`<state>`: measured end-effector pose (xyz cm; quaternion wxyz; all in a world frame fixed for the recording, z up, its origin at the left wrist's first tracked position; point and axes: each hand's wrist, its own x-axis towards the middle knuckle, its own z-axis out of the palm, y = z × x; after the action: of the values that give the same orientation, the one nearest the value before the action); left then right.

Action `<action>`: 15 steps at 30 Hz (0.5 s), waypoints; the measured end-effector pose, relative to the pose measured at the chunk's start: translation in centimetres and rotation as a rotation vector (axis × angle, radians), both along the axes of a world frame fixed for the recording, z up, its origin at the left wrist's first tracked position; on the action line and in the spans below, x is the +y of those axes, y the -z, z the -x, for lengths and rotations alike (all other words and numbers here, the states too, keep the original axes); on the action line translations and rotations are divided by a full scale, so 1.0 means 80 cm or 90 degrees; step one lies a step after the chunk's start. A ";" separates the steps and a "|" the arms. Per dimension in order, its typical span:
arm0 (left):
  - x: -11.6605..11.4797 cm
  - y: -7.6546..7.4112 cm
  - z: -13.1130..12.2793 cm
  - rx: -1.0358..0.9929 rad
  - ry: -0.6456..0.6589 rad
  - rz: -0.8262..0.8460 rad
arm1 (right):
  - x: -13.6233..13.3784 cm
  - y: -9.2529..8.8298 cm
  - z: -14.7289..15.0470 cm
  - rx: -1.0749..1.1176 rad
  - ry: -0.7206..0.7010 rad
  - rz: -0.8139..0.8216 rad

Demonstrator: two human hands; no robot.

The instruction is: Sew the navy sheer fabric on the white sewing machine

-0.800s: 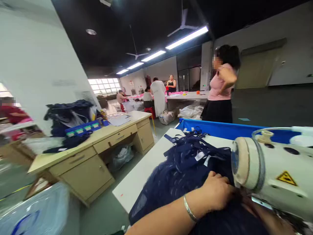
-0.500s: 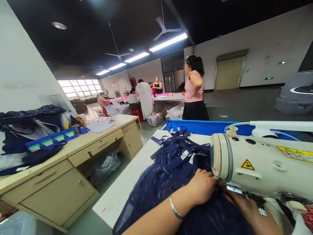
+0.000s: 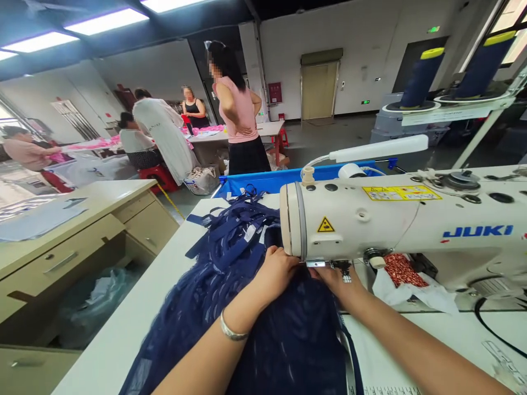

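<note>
Since the earlier frame my view has swung to the right and dropped, so the whole white sewing machine (image 3: 395,219) now shows, where before only its head end did; both hands have stayed on the cloth beneath it. My left hand (image 3: 276,270) lies on the navy blue fabric (image 3: 247,307), fingers curled down and pressing into it just beside the machine's head, a silver bangle (image 3: 231,330) on the wrist. My right hand (image 3: 340,281) rests on the same fabric under the needle area; whether its fingers pinch the cloth or only lie flat I cannot tell, as the machine hides the tips. The fabric is heaped on the white worktop (image 3: 135,323), with straps and small white labels trailing toward a blue bin (image 3: 263,180) behind it. A crumpled white bag with red bits (image 3: 401,271) lies under the machine's arm. Two navy thread cones (image 3: 420,77) stand on a rack at upper right. A beige desk (image 3: 82,230) stands to the left, and a person in a pink top (image 3: 239,109) stands beyond the bin, with others at a far table.
</note>
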<state>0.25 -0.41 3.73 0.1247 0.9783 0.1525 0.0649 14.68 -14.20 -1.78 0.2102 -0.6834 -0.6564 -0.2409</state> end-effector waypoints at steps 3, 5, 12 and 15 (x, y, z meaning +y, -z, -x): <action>-0.007 0.000 -0.007 0.011 -0.090 -0.039 | -0.003 0.006 -0.002 0.003 0.003 0.003; -0.012 -0.002 -0.010 0.014 -0.129 -0.064 | -0.002 0.018 -0.006 0.016 0.010 0.004; -0.016 -0.019 0.013 0.017 0.012 0.091 | 0.003 0.030 -0.015 0.051 0.024 0.090; -0.020 -0.025 0.031 0.049 0.094 0.112 | 0.006 0.024 -0.018 0.106 0.010 0.093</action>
<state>-2.22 -1.99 5.73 0.2089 0.9738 0.0898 0.0042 16.12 -13.68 -3.66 0.2116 -0.7193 -0.6474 -0.1366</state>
